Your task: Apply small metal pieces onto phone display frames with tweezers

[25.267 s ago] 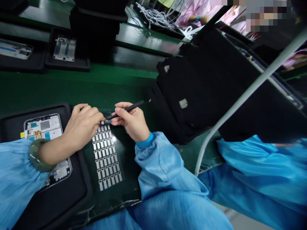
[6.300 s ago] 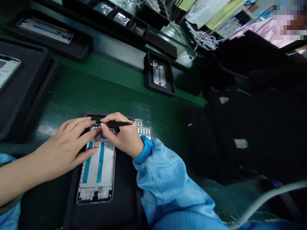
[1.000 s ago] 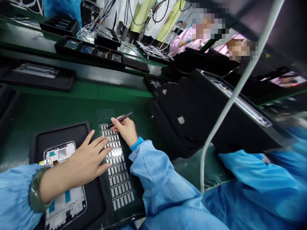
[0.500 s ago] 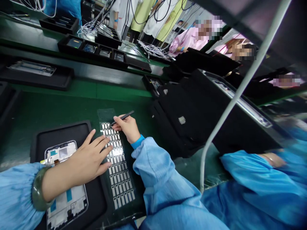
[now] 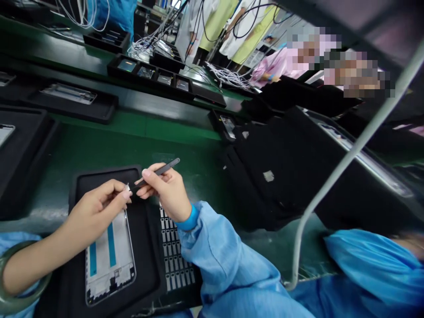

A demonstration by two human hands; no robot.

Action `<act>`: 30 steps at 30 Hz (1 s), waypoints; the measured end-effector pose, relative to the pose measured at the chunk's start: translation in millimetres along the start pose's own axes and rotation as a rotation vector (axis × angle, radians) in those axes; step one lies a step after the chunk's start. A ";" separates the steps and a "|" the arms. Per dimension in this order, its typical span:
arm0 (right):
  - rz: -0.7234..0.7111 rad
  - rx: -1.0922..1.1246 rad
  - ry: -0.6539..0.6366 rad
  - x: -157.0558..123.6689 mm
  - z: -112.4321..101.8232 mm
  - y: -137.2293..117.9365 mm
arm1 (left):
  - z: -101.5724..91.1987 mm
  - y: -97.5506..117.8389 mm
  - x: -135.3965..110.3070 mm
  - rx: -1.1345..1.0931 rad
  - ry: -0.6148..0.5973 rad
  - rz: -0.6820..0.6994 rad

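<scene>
My right hand (image 5: 167, 190) is closed around dark tweezers (image 5: 162, 170), their tips pointing left. At those tips, my left hand (image 5: 99, 212) pinches a small pale piece (image 5: 127, 188), which looks like one of the stickers from the sheet. Below my left hand lies a tablet frame (image 5: 122, 247) with blue strips, set in a black foam tray (image 5: 147, 265); my hand and forearm hide its upper part. The sheet of small white stickers (image 5: 175, 251) rests right of the tray, its upper part hidden behind my right hand.
Black foam trays (image 5: 265, 176) are stacked at the right, another tablet frame on top. A pale cable (image 5: 318, 198) hangs down in front of them. More trays (image 5: 20, 154) stand at left. Beyond is a conveyor (image 5: 165, 108); a co-worker's blue sleeve (image 5: 371, 256) is at right.
My left hand has lifted off the sticker sheet and now pinches a small piece over the tablet frame. My right hand has brought the tweezers leftward to it. The view has shifted.
</scene>
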State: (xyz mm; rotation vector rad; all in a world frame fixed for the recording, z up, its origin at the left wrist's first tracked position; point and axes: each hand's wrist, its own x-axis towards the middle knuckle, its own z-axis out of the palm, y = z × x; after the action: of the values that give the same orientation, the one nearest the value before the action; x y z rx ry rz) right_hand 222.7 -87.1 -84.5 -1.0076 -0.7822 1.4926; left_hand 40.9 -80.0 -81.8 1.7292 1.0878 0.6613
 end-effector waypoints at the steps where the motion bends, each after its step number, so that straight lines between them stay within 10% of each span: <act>1: 0.000 -0.026 -0.028 0.4 4.6 1.7 | -2.5 -2.5 -3.6 -0.020 -0.002 -0.039; 9: 0.051 -0.171 -0.207 9.5 27.1 2.7 | -32.0 -23.6 -25.5 0.134 -0.149 -0.117; 14: 0.085 -0.152 -0.143 31.1 30.0 20.6 | -52.5 -55.2 -32.5 0.436 0.058 0.061; 19: 0.180 -0.256 -0.182 42.9 33.2 34.6 | -53.8 -78.9 -37.3 0.646 -0.009 0.297; 30: 0.139 -0.406 -0.237 40.7 31.4 35.8 | -49.3 -75.4 -42.7 0.644 -0.036 0.305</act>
State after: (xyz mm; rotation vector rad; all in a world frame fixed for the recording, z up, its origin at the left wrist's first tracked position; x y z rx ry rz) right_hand 178.4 -51.2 -110.3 -1.2156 -1.2416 1.6283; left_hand -46.5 -85.3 -129.4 2.4849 1.0907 0.4828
